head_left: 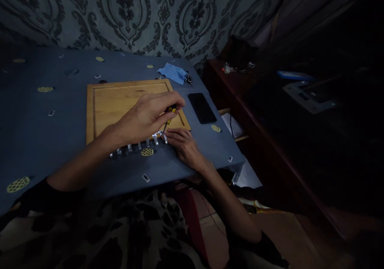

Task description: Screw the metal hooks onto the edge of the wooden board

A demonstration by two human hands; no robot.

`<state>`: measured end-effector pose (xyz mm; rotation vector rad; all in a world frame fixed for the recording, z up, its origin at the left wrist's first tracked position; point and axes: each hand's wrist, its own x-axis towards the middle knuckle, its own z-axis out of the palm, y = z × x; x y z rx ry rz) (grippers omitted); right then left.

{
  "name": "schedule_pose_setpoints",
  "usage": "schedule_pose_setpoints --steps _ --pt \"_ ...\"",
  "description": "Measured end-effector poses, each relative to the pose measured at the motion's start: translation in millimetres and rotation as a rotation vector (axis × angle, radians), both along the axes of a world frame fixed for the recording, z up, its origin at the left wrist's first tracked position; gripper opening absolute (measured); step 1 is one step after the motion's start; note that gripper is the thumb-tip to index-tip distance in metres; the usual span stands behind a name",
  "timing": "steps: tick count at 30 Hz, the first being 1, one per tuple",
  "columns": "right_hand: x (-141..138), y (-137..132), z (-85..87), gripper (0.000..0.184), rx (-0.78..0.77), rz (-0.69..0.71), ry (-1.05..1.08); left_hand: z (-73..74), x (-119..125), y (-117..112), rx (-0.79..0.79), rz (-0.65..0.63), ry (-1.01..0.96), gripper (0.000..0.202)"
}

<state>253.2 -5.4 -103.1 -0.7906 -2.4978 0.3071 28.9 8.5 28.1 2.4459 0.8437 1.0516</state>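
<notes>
My left hand (pixel 147 111) is closed around the handle of a yellow and black screwdriver (pixel 171 110). The screwdriver stands steeply tilted, its tip down at the right part of a metal hook rail (pixel 156 133). Several silver hooks of that rail hang past the near edge of a framed wooden board (pixel 120 97), which lies flat on the table. At the rail's right end, my right hand (pixel 184 147) holds rail and board edge with fingers pressed together, close beside the screwdriver tip. My left forearm hides the board's near left part.
A black phone (pixel 202 108) lies right of the board. Behind it are a blue cloth (pixel 173 73) and scissors (pixel 189 79). A patterned blue cloth covers the table (pixel 66 129), against a wallpapered wall. Dark red furniture (pixel 255 117) stands to the right, with a gap between.
</notes>
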Motion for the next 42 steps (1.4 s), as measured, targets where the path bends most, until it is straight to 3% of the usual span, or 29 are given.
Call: schedule_pose_setpoints --steps 18,34,42 --pt "-1 -1 2.0 0.044 0.024 -0.004 -0.005 -4.6 -1 0 0.069 0.062 -0.004 0.019" --pt "-1 -1 3.5 0.046 -0.01 -0.012 -0.021 1.5 -2 -2 0.118 0.022 0.09 0.028" --pt "-1 -2 4.7 0.047 -0.007 -0.002 -0.005 13.3 -5 -6 0.127 0.118 0.003 0.022"
